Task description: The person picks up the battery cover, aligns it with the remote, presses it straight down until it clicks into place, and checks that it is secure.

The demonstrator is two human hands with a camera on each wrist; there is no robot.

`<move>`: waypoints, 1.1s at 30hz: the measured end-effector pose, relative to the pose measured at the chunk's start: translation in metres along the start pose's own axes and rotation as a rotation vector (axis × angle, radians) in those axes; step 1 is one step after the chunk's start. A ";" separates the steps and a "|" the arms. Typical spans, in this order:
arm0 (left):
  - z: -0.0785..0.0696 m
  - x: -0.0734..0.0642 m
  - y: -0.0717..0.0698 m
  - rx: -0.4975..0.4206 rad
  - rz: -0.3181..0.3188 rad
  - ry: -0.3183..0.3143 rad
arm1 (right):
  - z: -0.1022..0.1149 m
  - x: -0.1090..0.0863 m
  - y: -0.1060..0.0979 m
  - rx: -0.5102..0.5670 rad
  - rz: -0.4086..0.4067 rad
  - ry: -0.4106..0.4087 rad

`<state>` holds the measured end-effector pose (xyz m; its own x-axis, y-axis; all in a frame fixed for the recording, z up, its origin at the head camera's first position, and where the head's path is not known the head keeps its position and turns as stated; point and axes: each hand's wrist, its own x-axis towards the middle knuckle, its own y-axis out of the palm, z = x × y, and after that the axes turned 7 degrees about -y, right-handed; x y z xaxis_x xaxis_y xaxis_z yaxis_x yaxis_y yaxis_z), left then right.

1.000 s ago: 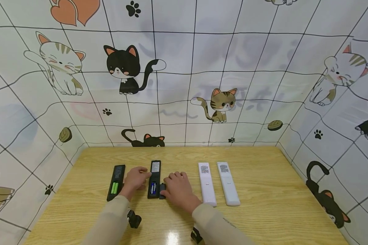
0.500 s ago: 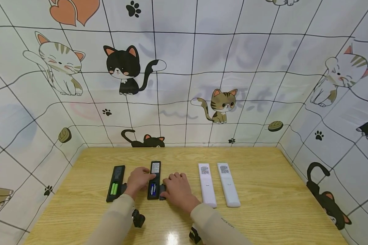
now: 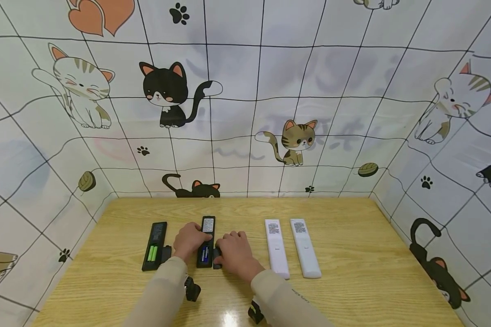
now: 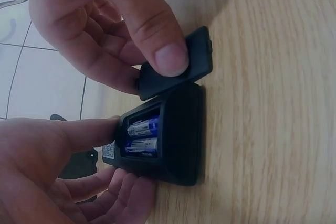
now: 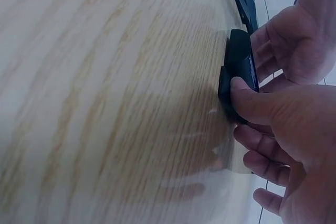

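A black remote control (image 3: pixel 207 225) lies back up on the table, its battery compartment uncovered with two blue-and-silver batteries (image 4: pixel 143 136) inside. My left hand (image 3: pixel 188 242) holds this remote, thumb on one side and fingers along the other in the left wrist view. Between thumb and fingers, my right hand (image 3: pixel 236 254) pinches the dark battery cover (image 4: pixel 197 56), tilted beside the remote's right edge. To the left lies another black remote (image 3: pixel 158 232) with two green batteries (image 3: pixel 152 253) exposed. Its loose cover (image 3: pixel 166 252) appears to lie beside it, near my left wrist.
Two white remotes (image 3: pixel 276 247) lie back up to the right of my right hand. The wooden table (image 3: pixel 352 254) meets cat-printed cloth walls (image 3: pixel 237 109) at its back and sides. A dark camera mount (image 3: pixel 192 289) hangs under my left wrist.
My left hand has moved right, from beside the middle black remote onto it, and the left remote's cover has come into sight. My right hand stays at the battery cover.
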<state>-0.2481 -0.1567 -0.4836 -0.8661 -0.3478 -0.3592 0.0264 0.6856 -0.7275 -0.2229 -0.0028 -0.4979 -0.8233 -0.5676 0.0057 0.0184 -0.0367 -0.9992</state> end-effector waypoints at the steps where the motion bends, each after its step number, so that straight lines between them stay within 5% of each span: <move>1: -0.001 0.000 0.000 0.005 0.000 -0.004 | 0.000 0.000 0.000 0.005 -0.001 0.002; 7: -0.001 0.002 0.002 0.012 0.002 -0.003 | -0.001 -0.001 -0.003 0.019 0.004 0.010; 14: 0.002 0.003 0.002 -0.096 0.040 -0.002 | -0.002 -0.002 -0.005 -0.020 -0.004 -0.022; 24: 0.010 0.008 0.003 -0.177 0.046 0.065 | -0.005 -0.005 -0.011 0.030 -0.079 -0.035; 33: 0.010 0.002 -0.011 -0.306 0.074 0.134 | -0.009 -0.009 -0.019 0.067 -0.138 -0.045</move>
<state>-0.2455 -0.1717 -0.4820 -0.9260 -0.2168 -0.3090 -0.0421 0.8728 -0.4863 -0.2207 0.0101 -0.4797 -0.7943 -0.5895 0.1465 -0.0542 -0.1713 -0.9837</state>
